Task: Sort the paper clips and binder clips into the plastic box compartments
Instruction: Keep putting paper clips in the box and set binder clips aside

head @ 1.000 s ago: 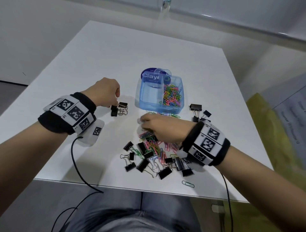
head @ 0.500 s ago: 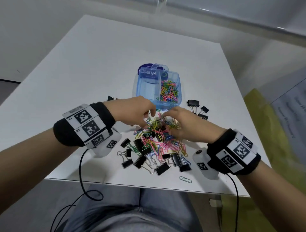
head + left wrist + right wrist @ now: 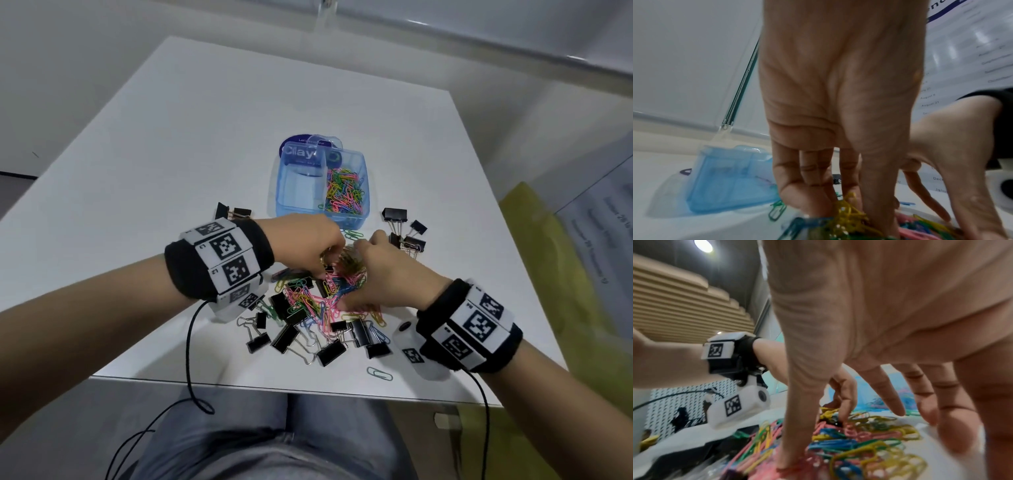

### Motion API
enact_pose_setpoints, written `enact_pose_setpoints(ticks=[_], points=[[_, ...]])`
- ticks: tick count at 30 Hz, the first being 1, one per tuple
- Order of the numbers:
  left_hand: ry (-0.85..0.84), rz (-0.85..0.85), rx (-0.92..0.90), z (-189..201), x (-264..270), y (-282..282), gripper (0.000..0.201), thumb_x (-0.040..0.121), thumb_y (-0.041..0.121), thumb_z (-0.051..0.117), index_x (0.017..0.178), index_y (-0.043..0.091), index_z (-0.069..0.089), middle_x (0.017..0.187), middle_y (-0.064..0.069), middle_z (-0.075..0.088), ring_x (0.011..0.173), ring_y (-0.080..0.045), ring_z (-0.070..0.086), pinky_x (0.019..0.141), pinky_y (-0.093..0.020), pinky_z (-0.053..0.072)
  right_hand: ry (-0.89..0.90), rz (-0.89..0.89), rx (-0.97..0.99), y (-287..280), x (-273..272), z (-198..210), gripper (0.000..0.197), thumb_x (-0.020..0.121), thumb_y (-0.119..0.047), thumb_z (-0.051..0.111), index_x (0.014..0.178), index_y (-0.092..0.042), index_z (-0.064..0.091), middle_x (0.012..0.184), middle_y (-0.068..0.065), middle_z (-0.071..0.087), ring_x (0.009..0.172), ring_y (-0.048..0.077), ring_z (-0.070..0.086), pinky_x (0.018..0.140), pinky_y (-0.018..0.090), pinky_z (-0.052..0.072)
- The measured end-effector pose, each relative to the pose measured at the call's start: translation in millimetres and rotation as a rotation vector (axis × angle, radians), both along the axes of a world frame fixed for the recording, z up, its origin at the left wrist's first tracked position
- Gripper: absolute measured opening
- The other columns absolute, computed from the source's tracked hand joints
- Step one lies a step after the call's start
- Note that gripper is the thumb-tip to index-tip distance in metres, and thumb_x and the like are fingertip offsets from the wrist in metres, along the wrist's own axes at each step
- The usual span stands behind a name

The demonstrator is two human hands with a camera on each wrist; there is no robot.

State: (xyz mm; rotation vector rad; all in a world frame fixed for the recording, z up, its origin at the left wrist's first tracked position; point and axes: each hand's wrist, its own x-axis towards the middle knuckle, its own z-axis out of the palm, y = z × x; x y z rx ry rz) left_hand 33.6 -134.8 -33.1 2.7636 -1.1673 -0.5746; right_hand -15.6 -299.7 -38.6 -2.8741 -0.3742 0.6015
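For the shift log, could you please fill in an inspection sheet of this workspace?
Surface: white table, square-cornered.
Job's things: blue plastic box, lid open; coloured paper clips in its right compartment, left one holds no clips; mixed pile of paper clips and black binder clips near the front edge; more binder clips right of the box, two to its left.
Clutter: one stray paper clip at the edge.
Hands: left hand pinches paper clips; right hand spread on the pile.
Cables: black wrist cables hang off the table.
Surroundings: yellow sheet at right.
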Motion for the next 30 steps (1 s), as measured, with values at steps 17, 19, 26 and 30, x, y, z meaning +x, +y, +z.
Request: enact_pose_setpoints(ticks=[17,19,26,30], points=[[-0.017,0.054,0.003,-1,4,19,0.026,0.077,0.025,0.072,0.097,0.019,0.056,0.069,0.012,0.042,0.074,-0.016,0.048,0.061,-0.029,0.038,-0.047,-0.076,0.334,7,14,5,0.008,0.080,-0.007,0.071,0.074,-0.003,0.067,0.069,0.010,0.067,0.060,0.028,0.068,0.061,0.040,0.058],[-0.022,0.029,0.042,-2,4,21,0.030,0.077,0.025,0.071,0.103,0.019,0.057,0.074,0.010,0.044,0.076,-0.017,0.049,0.062,-0.029,0.039,0.001,-0.190,0.488,1,17,16,0.008,0.080,-0.005,0.072,0.075,-0.001,0.067,0.064,0.008,0.064,0.055,0.025,0.069,0.054,0.032,0.060],[-0.094,-0.011,0.078,-2,0,17,0.012,0.083,0.019,0.063,0.089,0.017,0.052,0.087,-0.001,0.054,0.084,-0.023,0.057,0.062,-0.030,0.037,-0.167,-0.348,0.797,-1,64,57,0.006,0.078,0.004,0.069,0.082,0.008,0.066,0.065,0.013,0.059,0.055,0.027,0.063,0.048,0.023,0.057],[-0.107,-0.013,0.080,-2,-4,16,0.016,0.083,0.018,0.060,0.079,0.019,0.045,0.082,-0.001,0.050,0.074,-0.023,0.053,0.060,-0.031,0.039,-0.204,-0.343,0.784,9,91,53,0.016,0.076,0.000,0.072,0.090,0.003,0.067,0.084,0.017,0.062,0.057,0.025,0.064,0.053,0.026,0.058]])
